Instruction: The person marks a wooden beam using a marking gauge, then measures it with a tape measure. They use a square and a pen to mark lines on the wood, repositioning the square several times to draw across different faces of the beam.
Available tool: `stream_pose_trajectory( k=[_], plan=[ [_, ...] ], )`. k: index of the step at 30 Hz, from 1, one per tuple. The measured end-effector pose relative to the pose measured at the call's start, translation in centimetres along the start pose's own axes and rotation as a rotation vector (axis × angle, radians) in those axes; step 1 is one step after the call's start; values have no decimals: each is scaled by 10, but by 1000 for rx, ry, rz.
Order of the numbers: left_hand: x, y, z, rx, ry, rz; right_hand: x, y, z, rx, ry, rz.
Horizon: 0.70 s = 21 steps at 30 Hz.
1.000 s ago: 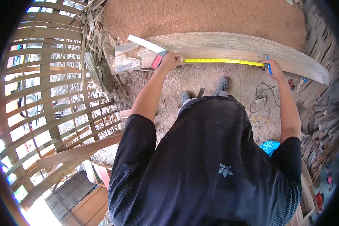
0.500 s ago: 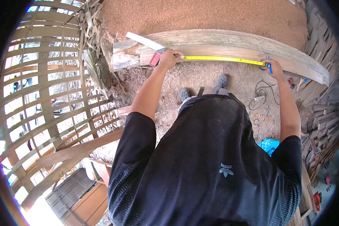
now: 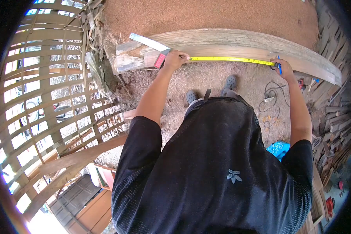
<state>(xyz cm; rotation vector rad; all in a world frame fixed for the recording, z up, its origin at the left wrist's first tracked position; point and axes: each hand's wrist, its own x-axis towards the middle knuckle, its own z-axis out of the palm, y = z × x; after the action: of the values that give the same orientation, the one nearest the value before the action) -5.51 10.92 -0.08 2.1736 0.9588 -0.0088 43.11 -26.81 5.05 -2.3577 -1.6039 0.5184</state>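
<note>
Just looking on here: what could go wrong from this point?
The yellow tape stretches between the left hand and right hand; if either slips, it might spring back. The right hand also holds a blue pen-like item, perhaps weakening its grip. And the dark cable on the ground near the shoes could catch a foot.

Relative to 1.0 s ago: wooden plank (image 3: 218, 41), yellow tape measure (image 3: 230, 59), left hand (image 3: 176, 60), right hand (image 3: 285, 69) and clogs (image 3: 230, 82) all sit slightly higher in view, together; viewpoint shift apparent. Behind slatted lattice (image 3: 46, 84), shapes differ; bicycle wheel (image 3: 32, 112) now shows through gaps.
</note>
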Motion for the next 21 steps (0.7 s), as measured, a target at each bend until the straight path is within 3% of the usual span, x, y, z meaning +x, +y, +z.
stream_pose_trajectory(
  k=[6, 21],
  plan=[
    [-2, 7, -5, -23, -32, -18, 0, -17, -7, 0, -67, 128],
    [-3, 8, -8, -42, -61, -32, 0, -25, -10, -24, -66, 93]
  ],
)
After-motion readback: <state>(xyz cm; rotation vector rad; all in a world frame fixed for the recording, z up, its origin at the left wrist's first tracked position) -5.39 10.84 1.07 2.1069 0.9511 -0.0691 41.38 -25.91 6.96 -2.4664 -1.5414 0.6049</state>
